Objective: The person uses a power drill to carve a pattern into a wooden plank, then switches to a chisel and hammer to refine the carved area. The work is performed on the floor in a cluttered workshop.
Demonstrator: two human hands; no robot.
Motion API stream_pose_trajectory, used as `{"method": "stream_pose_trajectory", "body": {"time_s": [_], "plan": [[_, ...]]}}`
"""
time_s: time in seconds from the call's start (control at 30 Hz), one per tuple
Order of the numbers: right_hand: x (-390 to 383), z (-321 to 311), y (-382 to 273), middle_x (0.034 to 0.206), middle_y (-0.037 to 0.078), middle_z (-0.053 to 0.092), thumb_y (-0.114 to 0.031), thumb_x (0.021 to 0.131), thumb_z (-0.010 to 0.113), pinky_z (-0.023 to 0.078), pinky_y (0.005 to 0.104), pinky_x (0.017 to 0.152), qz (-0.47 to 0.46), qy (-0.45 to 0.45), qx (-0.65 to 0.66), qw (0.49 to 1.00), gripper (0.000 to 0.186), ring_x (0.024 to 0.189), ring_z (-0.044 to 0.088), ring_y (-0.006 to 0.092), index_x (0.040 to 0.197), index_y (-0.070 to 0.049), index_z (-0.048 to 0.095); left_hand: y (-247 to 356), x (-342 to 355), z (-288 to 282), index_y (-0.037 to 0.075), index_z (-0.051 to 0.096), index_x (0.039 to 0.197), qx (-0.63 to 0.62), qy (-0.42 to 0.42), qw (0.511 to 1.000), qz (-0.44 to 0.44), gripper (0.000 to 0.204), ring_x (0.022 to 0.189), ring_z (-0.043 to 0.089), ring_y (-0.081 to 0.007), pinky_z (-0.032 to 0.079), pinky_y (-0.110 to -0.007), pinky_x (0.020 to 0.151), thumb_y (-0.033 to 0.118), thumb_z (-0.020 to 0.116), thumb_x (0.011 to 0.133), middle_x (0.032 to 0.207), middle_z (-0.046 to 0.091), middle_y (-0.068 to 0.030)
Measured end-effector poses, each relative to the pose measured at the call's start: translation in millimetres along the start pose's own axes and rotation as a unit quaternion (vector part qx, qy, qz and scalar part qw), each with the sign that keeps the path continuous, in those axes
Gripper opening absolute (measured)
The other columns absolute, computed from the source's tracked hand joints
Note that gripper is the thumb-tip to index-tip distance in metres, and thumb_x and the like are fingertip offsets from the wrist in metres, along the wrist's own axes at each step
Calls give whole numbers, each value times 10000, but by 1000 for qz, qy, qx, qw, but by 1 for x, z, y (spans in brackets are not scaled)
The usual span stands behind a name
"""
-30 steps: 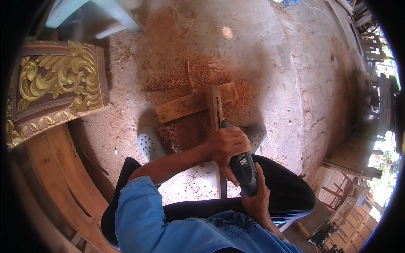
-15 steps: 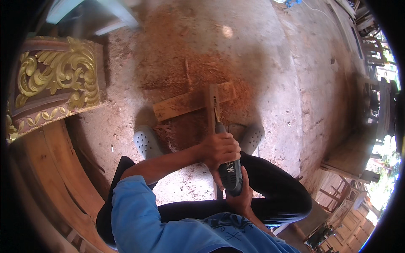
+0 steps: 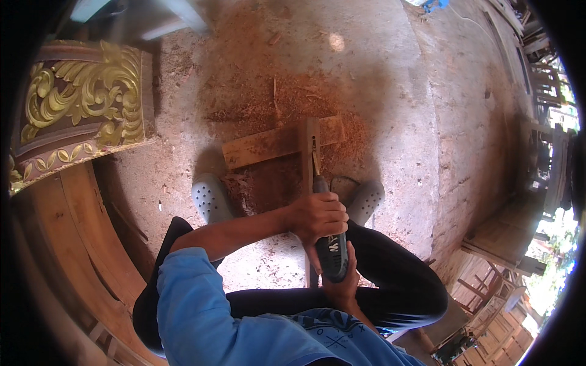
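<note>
A dark handheld power tool [image 3: 334, 259] lies along an upright-running narrow wooden piece [image 3: 309, 128] with a slot, its slim metal bit inside or at that slot. My left hand [image 3: 317, 216] is wrapped round the front of the tool's body, partly hiding the wood beneath. My right hand [image 3: 342, 283] grips the tool's rear end from below, nearer my body. The narrow piece crosses a flat wooden board [image 3: 256, 152] on the dusty floor, with reddish shavings around both. Both sit between my grey perforated clogs [image 3: 210, 201]. Whether the bit touches the wood I cannot tell exactly.
A gold-painted carved panel [image 3: 85, 91] stands at left above curved wooden planks [image 3: 73, 232]. A pale blue frame [image 3: 183, 12] is at upper left, a blue object [image 3: 433, 6] with a thin cord at top right. Stacked wood and furniture [image 3: 506, 229] line the right side.
Compared with a second ago, the tool and both hands sit slightly further left and more upright, with more of the metal bit showing. The view has shifted a little.
</note>
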State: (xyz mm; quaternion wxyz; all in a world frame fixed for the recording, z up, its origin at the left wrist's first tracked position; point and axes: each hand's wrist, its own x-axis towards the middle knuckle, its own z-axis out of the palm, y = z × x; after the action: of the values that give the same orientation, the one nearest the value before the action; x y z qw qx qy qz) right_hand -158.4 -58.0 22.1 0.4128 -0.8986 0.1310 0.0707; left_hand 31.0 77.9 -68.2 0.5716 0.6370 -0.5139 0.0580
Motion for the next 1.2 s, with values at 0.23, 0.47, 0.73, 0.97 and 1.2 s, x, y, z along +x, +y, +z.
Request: {"method": "stream_pose_trajectory", "body": {"time_s": [0.23,0.47,0.73,0.97,1.2], "plan": [[-1,-5,-18,1084,222,719,-119,812,831,577,418,844,174,-5,39,984,891,956,743,348,1556,2,355,-2,10,-5,45,635,986,-6,-20,1000,13,1003,933,682,-291,511,-421,870,929,735,524,978,669,-105],[2,-10,-22,1160,241,711,-136,849,806,567,401,902,291,-96,51,951,788,1073,727,335,1536,-28,438,-2,9,-8,54,623,1030,-16,-38,999,2,1025,953,684,-292,519,-422,872,925,759,506,1008,666,-98],[5,-6,-36,1246,262,687,-152,840,819,559,408,955,211,-77,33,974,1016,1158,704,336,1635,-81,191,0,10,-18,55,654,1005,-11,-16,1000,18,982,966,677,-299,514,-437,917,925,726,555,1015,671,-100],[0,4,-27,1270,222,680,-146,812,837,546,393,978,204,-60,75,974,1001,1185,688,294,1618,-102,245,17,14,-17,58,680,965,-48,-18,998,44,919,968,677,-290,510,-446,937,906,709,612,1003,679,-99],[1,1,-27,1256,200,649,-117,769,847,526,391,974,235,-58,98,965,999,1118,659,264,1595,-68,287,19,11,-10,58,671,960,-29,-7,999,25,910,965,674,-293,510,-447,934,902,707,621,1003,676,-101]]}}
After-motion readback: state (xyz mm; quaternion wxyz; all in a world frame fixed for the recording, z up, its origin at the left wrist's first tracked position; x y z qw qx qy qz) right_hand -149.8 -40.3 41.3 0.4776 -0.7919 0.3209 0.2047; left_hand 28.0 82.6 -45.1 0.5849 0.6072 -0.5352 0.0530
